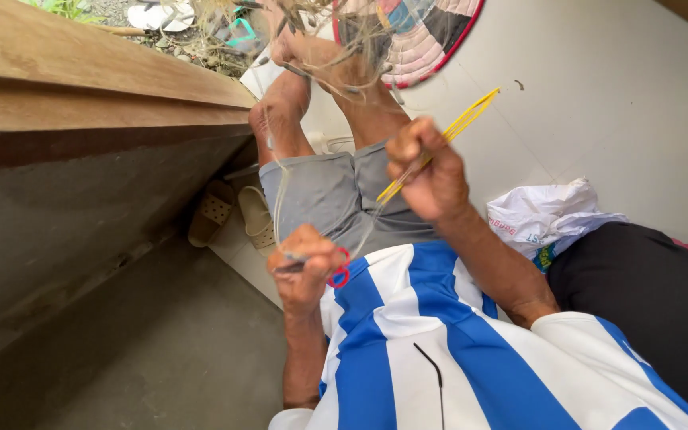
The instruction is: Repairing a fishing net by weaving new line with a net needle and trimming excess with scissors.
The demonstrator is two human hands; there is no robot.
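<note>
The left hand [306, 267] is closed around small scissors [336, 271] with red handle loops, held just above the striped shirt [408, 334]. The right hand [431, 171] is clenched on a yellow netting needle [447, 135], whose long tip points up and away toward a patchwork mat [428, 40]. Thin, pale fishing net [328, 48] runs from both hands across the grey shorts [320, 191] up to the feet [296, 56], where it bunches. A white plastic bag [543, 215] lies beside the right forearm, and beige sandals [236, 213] sit near the wooden step [81, 87]
</note>
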